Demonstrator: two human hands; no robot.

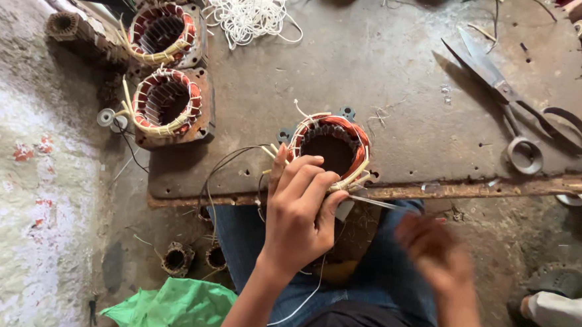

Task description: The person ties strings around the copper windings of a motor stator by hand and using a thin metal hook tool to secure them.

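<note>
Copper-wound stator (332, 146) in left hand (298, 213)

Both forearms are bare, with no sleeves, watch or rings showing on the left hand (296, 213) or the blurred right hand (436, 247). Blue jeans (371, 280) cover the lap at lower centre, above a dark garment at the bottom edge.

Scissors (516, 105) right of stator (330, 149)

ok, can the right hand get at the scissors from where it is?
Probably yes. The right hand is free and blurred in motion just below the board's edge; the scissors lie open on the board up and to its right, with nothing between them.
</note>
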